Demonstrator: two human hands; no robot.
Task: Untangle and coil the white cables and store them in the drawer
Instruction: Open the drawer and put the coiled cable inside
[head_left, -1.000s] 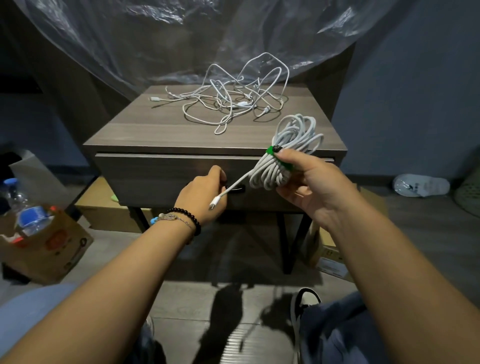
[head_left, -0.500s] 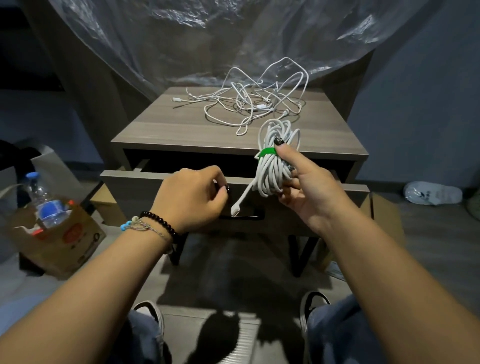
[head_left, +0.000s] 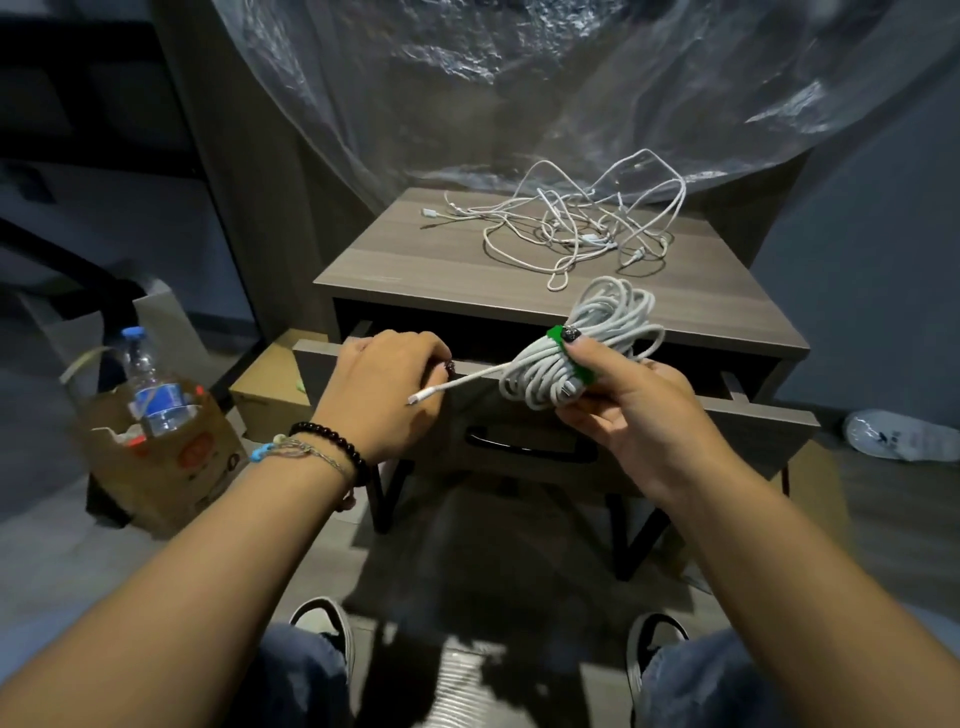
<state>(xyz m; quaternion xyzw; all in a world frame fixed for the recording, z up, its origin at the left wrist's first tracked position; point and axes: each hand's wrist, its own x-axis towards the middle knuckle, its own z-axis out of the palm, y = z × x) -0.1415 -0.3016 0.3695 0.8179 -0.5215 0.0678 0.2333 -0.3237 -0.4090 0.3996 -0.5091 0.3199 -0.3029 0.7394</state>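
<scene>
My right hand (head_left: 634, 415) grips a coiled white cable (head_left: 597, 322) bound with a green tie (head_left: 557, 332), holding it just above the open drawer. Its loose plug end (head_left: 415, 399) sticks out left, across my left hand. My left hand (head_left: 379, 400) has its fingers curled over the top edge of the drawer front (head_left: 753, 431), left of the black handle (head_left: 530, 449). The drawer's inside is dark and hidden. A tangle of white cables (head_left: 571, 228) lies on the top of the nightstand (head_left: 415, 270).
A clear plastic sheet (head_left: 519, 78) hangs behind the nightstand. On the floor at left stands a cardboard box with a water bottle (head_left: 150, 405), and another box (head_left: 265, 384) sits beside the nightstand legs. A white shoe (head_left: 904, 434) lies at right.
The drawer went from closed to pulled out toward me. My left hand moved from the handle to the drawer front's top edge. The coil stayed in my right hand.
</scene>
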